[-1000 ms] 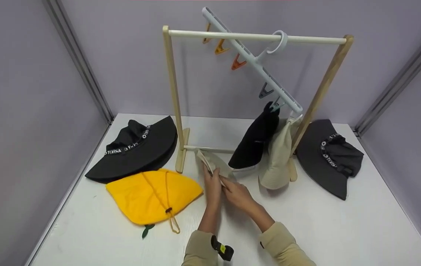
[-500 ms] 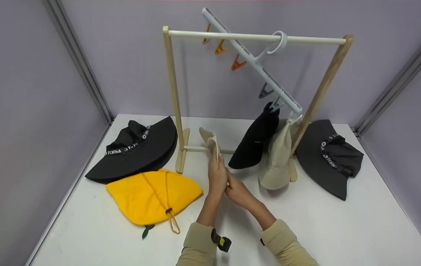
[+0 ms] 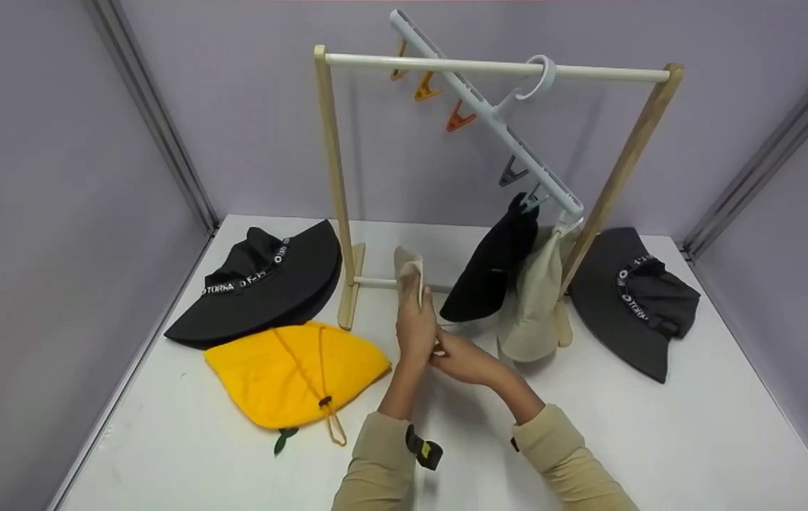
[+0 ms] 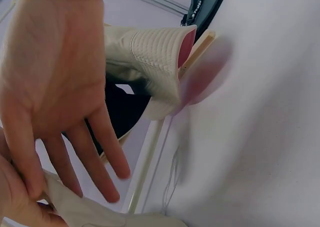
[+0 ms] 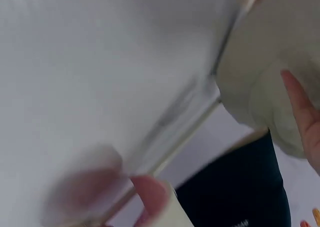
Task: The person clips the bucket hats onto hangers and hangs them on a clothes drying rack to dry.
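A beige fabric hat (image 3: 408, 262) stands upright between my hands, in front of the rack's lower bar. My left hand (image 3: 416, 330) holds it between the thumb and the fingers, which point forward and look fairly straight. Close below, my right hand (image 3: 467, 358) pinches the near edge of the hat beside the left palm. The left wrist view shows the hat's edge (image 4: 85, 209) along the bottom, with the right hand (image 4: 20, 202) at the corner. In the right wrist view one straight finger lies against the hat (image 5: 260, 72); the other fingertips are hidden there.
A wooden rack (image 3: 336, 184) carries a tilted white clip hanger (image 3: 489, 113) with coloured clips. A black hat (image 3: 492, 273) and a beige bucket hat (image 3: 531, 309) hang from its near end. On the table lie a yellow hat (image 3: 297, 372) and black hats (image 3: 262, 284) at both sides.
The held hat has turned from slanting leftward to upright and moved slightly right. My left hand has moved forward along it. The right hand stays at its near edge.
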`<action>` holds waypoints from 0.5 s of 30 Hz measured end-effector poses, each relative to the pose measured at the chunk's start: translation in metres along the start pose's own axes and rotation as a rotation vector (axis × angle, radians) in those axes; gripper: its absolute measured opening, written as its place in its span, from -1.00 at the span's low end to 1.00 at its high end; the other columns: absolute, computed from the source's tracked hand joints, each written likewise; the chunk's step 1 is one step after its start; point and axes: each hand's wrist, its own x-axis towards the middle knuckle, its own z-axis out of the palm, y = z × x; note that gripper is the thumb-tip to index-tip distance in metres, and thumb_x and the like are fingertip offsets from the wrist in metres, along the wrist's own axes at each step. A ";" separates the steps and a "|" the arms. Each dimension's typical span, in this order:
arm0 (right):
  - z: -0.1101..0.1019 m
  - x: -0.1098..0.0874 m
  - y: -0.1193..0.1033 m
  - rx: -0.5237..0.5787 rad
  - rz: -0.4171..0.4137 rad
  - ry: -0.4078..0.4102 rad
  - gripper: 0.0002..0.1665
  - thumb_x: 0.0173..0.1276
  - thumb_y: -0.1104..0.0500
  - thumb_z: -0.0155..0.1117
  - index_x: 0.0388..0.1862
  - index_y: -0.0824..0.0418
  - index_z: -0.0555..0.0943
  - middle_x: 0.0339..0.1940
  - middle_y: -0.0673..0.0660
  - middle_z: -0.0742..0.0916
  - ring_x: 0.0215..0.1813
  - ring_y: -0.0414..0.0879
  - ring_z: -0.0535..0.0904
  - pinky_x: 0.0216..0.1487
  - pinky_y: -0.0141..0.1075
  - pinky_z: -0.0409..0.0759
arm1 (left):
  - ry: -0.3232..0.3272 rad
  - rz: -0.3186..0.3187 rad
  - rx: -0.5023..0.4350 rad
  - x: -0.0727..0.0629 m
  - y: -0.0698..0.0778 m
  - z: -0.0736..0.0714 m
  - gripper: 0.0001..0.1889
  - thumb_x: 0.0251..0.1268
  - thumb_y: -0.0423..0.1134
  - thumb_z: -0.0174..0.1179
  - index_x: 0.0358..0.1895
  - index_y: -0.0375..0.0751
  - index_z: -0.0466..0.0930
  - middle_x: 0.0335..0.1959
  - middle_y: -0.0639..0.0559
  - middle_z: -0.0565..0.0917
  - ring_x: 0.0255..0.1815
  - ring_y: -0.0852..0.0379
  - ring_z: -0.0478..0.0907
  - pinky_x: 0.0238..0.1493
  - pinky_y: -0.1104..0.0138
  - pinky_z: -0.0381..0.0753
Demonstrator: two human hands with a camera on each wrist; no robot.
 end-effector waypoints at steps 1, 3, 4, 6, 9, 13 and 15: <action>-0.008 0.000 -0.004 -0.010 -0.015 -0.012 -0.42 0.41 0.25 -0.01 0.36 0.38 0.17 0.24 0.31 0.41 0.12 0.11 0.45 0.03 -0.13 0.45 | 0.001 0.000 -0.014 0.000 0.000 -0.001 -0.52 0.46 -0.09 -0.15 0.38 -0.11 0.18 0.39 -0.07 0.13 0.29 -0.05 0.21 0.17 0.05 0.24; -0.027 0.002 -0.011 -0.057 -0.036 0.010 -0.50 0.41 0.24 0.01 0.29 0.38 0.29 0.18 0.30 0.48 0.06 0.10 0.51 -0.01 -0.14 0.48 | 0.001 -0.002 -0.038 0.000 -0.001 -0.002 -0.52 0.48 -0.09 -0.19 0.39 -0.12 0.16 0.37 -0.09 0.16 0.24 -0.08 0.27 0.15 0.04 0.27; -0.037 0.003 -0.016 -0.079 -0.041 0.041 -0.56 0.41 0.23 0.02 0.23 0.37 0.38 0.12 0.29 0.53 0.03 0.09 0.53 -0.03 -0.14 0.49 | 0.000 -0.007 -0.042 0.000 -0.001 -0.003 -0.53 0.49 -0.09 -0.20 0.39 -0.12 0.16 0.35 -0.11 0.20 0.21 -0.10 0.30 0.13 0.03 0.29; -0.057 0.006 -0.026 -0.106 -0.037 0.132 -0.63 0.41 0.21 0.04 0.13 0.35 0.48 0.06 0.27 0.58 -0.01 0.09 0.55 -0.05 -0.13 0.50 | 0.000 -0.010 -0.041 0.000 -0.002 -0.004 -0.53 0.49 -0.10 -0.21 0.38 -0.14 0.17 0.30 -0.15 0.28 0.16 -0.14 0.36 0.09 0.02 0.32; -0.087 0.014 -0.039 0.015 -0.003 0.287 -0.63 0.39 0.25 0.06 0.13 0.38 0.46 0.07 0.27 0.57 -0.01 0.09 0.54 -0.05 -0.10 0.50 | 0.006 -0.011 -0.028 -0.001 -0.003 -0.004 -0.54 0.48 -0.13 -0.19 0.35 -0.20 0.23 0.25 -0.18 0.35 0.16 -0.16 0.35 0.11 0.01 0.31; -0.127 0.027 -0.051 0.435 0.047 0.441 -0.51 0.43 0.30 -0.04 0.29 0.44 0.22 0.20 0.35 0.43 0.11 0.17 0.44 0.05 -0.10 0.44 | -0.011 -0.016 -0.043 0.000 -0.005 -0.004 -0.55 0.48 -0.12 -0.18 0.33 -0.22 0.25 0.30 -0.13 0.28 0.26 -0.10 0.25 0.21 0.08 0.21; -0.145 0.033 -0.054 0.659 0.092 0.490 -0.43 0.46 0.29 -0.11 0.38 0.41 0.06 0.28 0.36 0.32 0.20 0.19 0.34 0.13 -0.14 0.37 | -0.025 -0.024 -0.051 0.000 -0.005 -0.003 -0.54 0.48 -0.10 -0.19 0.34 -0.22 0.25 0.33 -0.10 0.25 0.29 -0.06 0.20 0.24 0.11 0.15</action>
